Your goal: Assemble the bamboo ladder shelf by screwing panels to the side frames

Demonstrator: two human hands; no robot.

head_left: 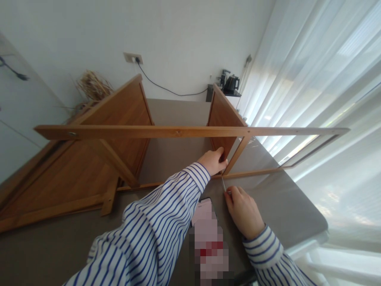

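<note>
A long wooden frame [178,132] stands on its side across the table, with two upright wooden panels behind it. My left hand [212,161] reaches inside the frame and grips the lower front edge of the right wooden panel [224,115], beside the slanted crossbar [236,155]. In front of that joint, my right hand [245,210] is closed on a thin, bent metal hex key [224,185]. The key's tip meets the frame's lower rail just below my left hand. Whatever it turns there is too small to make out.
A phone [204,210], partly blurred out, lies on the grey table [282,198] between my forearms. On the left is another large wooden panel [74,178]. Behind are dried stalks [93,85], a wall socket [133,58] with a cable, and a black kettle [231,84]. Sheer curtains [312,59] hang right.
</note>
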